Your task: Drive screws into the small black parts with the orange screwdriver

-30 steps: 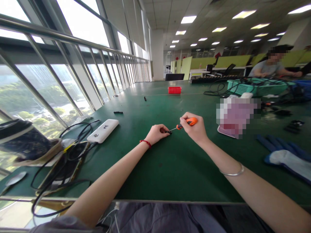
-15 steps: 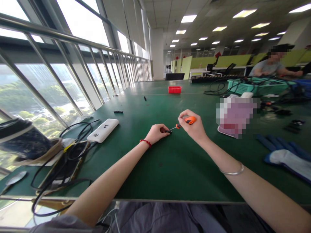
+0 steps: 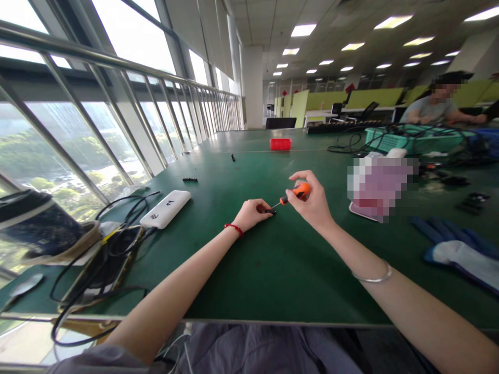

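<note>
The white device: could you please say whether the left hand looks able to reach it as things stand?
Probably yes: only green tabletop shows between the left hand and the white device, though the hand would likely first need to release the small black part.

Open-plan office with yellow-green partitions, black chairs, ceiling lights

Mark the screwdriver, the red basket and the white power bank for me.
Screwdriver (image 3: 301,190): head view, orange handle.
Red basket (image 3: 280,147): head view, front wall.
White power bank (image 3: 166,209): head view, top face.
</note>
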The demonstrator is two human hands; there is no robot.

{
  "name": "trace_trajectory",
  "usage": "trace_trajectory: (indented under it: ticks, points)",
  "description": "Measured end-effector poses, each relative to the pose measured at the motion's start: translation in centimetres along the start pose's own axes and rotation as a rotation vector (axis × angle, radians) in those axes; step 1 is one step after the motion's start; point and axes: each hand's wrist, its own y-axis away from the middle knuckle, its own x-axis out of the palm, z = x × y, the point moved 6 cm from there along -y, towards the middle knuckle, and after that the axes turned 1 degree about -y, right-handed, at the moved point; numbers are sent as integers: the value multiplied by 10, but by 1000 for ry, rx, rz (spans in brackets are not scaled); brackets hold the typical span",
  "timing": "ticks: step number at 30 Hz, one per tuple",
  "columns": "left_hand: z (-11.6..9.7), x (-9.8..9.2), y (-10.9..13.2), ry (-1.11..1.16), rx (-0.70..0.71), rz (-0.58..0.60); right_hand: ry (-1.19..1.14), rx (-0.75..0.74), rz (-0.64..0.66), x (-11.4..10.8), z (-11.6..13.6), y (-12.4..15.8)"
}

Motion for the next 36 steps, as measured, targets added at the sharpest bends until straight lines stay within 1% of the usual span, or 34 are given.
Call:
trace_trajectory:
  ticks: [3, 6, 10, 13, 16, 19, 22, 24, 26, 30, 32, 36]
  points:
    - [0, 0, 0, 10, 6, -8, 51, 8, -34, -2, -2, 0]
    - [-1, 0, 0, 8, 11, 1, 111, 37, -25, -1, -2, 0]
    - [-1, 0, 1, 3, 1, 3, 61, 18, 41, 4, 1, 1]
    - [0, 0, 1, 15, -6, -3, 38, -14, 9, 3, 3, 2]
    - [-1, -1, 1, 16, -5, -6, 98, -17, -21, 0, 3, 2]
    - [-2, -1, 1, 9, -2, -2, 127, 2, 13, 2, 3, 2]
    - [-2, -1, 1, 13, -4, 2, 78, -20, 39, 4, 5, 2]
    - [-2, -1, 1, 16, -7, -1, 61, -63, 24, 3, 7, 3]
    - [-2, -1, 1, 19, -5, -4, 97, -84, -7, 1, 9, 3]
    - [-2, 0, 1, 16, -3, 5, 227, -22, -60, -2, 10, 4]
    - [-2, 0, 1, 13, -7, 6, 209, -9, -57, -1, 9, 4]
    - [-1, 0, 0, 20, -5, 3, 111, -61, -45, 1, 9, 4]
